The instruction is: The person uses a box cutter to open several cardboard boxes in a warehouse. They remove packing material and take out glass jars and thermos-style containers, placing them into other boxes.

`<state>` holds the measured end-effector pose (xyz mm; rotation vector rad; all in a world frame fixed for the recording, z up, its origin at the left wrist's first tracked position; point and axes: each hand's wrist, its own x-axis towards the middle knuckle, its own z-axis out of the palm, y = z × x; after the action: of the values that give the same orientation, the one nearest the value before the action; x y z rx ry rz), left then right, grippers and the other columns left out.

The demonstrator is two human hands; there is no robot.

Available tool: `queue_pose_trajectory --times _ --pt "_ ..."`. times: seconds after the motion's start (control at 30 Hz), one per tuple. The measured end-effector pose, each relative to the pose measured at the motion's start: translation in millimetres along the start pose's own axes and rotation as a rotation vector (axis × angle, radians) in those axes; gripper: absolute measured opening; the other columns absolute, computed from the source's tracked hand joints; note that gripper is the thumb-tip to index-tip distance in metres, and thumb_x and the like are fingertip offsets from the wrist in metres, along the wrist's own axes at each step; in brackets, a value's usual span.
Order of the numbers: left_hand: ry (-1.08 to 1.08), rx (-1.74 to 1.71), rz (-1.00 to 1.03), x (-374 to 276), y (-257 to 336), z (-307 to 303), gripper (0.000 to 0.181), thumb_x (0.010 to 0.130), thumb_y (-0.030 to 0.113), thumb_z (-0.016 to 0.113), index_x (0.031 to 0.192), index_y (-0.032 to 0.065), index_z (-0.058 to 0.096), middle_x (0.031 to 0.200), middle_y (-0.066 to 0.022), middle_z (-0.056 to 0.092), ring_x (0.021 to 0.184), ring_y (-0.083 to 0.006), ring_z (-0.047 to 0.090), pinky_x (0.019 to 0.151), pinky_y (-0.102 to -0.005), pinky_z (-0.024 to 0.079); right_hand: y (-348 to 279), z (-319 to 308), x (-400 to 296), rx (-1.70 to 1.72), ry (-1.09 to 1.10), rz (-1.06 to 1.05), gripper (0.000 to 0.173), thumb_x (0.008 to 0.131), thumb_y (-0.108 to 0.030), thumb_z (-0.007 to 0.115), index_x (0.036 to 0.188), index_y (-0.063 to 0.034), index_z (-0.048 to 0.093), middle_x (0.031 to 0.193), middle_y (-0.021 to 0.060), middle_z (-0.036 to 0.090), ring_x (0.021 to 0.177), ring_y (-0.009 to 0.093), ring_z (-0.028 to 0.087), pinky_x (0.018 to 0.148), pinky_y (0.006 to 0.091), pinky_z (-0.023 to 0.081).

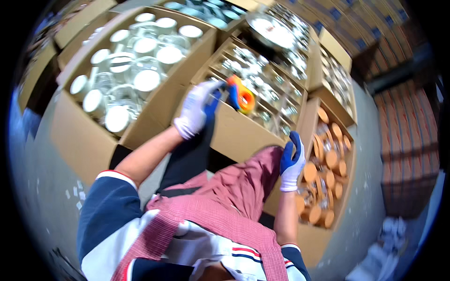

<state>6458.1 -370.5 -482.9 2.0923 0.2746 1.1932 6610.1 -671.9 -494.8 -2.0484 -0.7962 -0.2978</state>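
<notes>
My left hand [198, 107], in a white glove with a blue-coated palm, is at the near left edge of a divided cardboard box [242, 131] of glassware [258, 75]. Right beside its fingertips is a blurred orange, yellow and blue tool, possibly a tape dispenser [242, 96]. Blur hides whether the fingers grip it. My right hand [293, 161], gloved alike, is empty, thumb and fingers apart. It is raised beside my knee, nearest to a box [318, 246] of glass jars with orange-brown lids [331, 159].
At left stands a large carton [84, 123] of glass vessels with white lids [147, 80]. A round shiny metal pan or lid [270, 30] lies on the farther glassware. Stacked cartons [404, 140] rise at right. Paper scraps [75, 193] lie on the floor [45, 168].
</notes>
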Motion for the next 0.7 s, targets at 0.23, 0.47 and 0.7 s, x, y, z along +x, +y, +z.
queue_pose_trajectory --times 0.23,0.47,0.7 --pt "-0.556 0.290 0.268 -49 16 70 0.024 0.079 0.027 0.062 0.096 0.0096 0.063 0.092 -0.0102 0.057 0.095 -0.0257 0.056 0.093 -0.0453 0.040 122 194 93 -0.304 -0.445 0.293 0.065 0.089 -0.031 0.062 0.142 -0.0017 0.039 0.135 0.0206 0.054 0.117 0.036 0.057 0.102 0.0412 0.043" --pt "-0.629 0.223 0.046 -37 -23 64 0.036 0.077 0.024 0.065 0.111 0.0115 0.065 0.114 -0.0075 0.063 0.111 -0.0239 0.057 0.103 -0.0469 0.037 131 236 109 -0.225 -0.309 0.043 0.052 0.083 -0.036 0.071 0.118 0.0009 0.059 0.100 0.0232 0.066 0.094 0.037 0.063 0.080 0.0436 0.048" --pt "-0.690 -0.087 0.061 -9 -53 105 0.039 0.079 0.023 0.059 0.116 0.0148 0.065 0.124 -0.0077 0.061 0.116 -0.0257 0.057 0.097 -0.0491 0.044 155 201 412 -0.294 -0.243 -0.160 0.045 0.086 -0.040 0.068 0.109 -0.0021 0.060 0.092 0.0222 0.067 0.083 0.038 0.066 0.072 0.0435 0.050"
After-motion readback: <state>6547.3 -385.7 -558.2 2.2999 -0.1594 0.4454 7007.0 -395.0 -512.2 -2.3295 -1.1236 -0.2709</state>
